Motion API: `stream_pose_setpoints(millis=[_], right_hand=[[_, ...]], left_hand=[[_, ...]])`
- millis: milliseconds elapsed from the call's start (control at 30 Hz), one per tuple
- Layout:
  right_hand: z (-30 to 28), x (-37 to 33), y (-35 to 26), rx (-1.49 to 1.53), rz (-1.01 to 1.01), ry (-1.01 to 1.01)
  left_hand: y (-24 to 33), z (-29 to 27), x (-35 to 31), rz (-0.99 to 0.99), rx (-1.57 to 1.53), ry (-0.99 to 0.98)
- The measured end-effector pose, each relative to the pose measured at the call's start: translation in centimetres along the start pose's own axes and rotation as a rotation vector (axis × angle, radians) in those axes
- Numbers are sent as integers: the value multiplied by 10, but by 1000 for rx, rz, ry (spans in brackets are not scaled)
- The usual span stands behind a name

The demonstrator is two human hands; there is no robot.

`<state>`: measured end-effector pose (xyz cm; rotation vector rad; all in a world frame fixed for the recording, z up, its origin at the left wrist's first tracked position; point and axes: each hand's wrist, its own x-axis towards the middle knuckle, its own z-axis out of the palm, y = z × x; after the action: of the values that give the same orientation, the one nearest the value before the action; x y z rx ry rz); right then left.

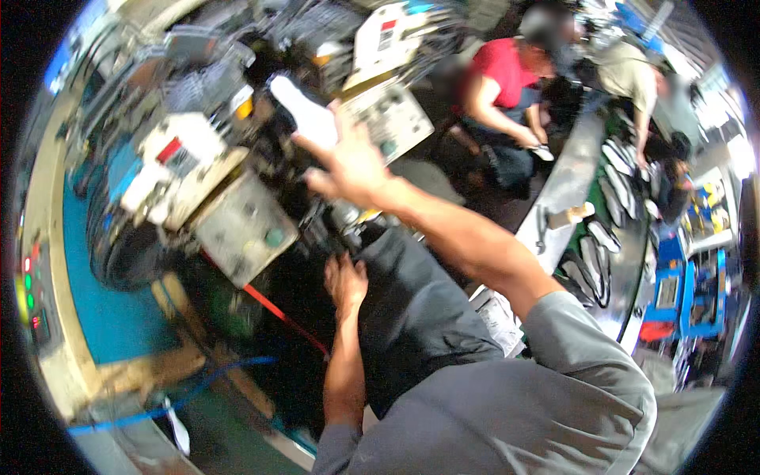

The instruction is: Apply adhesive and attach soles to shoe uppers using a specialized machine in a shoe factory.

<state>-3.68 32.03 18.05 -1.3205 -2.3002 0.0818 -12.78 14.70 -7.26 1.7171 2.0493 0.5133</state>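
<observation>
My right hand (352,165) reaches forward over the machine with its fingers spread. Its fingertips lie against or just beside a smooth white shoe-shaped piece (305,111), blurred at its edge; I cannot tell whether they touch. Lower down, my left hand (346,283) is next to a dark machine part (321,233), fingers a little bent and apart, with no held thing visible. On either side of the white piece are two cream machine heads with metal boxes, the left box (247,228) and the right box (394,119).
A metal conveyor (582,158) runs along the right, bearing several dark shoes with white edges (582,273). Beyond it are a person in a red top (503,71) and another in a light top (629,75). A blue cart (689,293) stands far right. A blue hose (190,388) crosses at lower left.
</observation>
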Motion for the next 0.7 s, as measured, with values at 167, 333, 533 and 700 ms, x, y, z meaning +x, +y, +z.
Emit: stream_pose_setpoints(millis=[167,333,533,700], right_hand=[[16,-24,16,169,-131,107],[91,-104,60,620,66,62],[166,-37,86,760,288,-367],[165,-85,104,860,379,-130]], left_hand=[[2,8,-5,1,8,-27],[5,-7,-19,-140,57,-41],[5,-8,-25,-201,78,-13],[17,-4,-4,-192,61,2]])
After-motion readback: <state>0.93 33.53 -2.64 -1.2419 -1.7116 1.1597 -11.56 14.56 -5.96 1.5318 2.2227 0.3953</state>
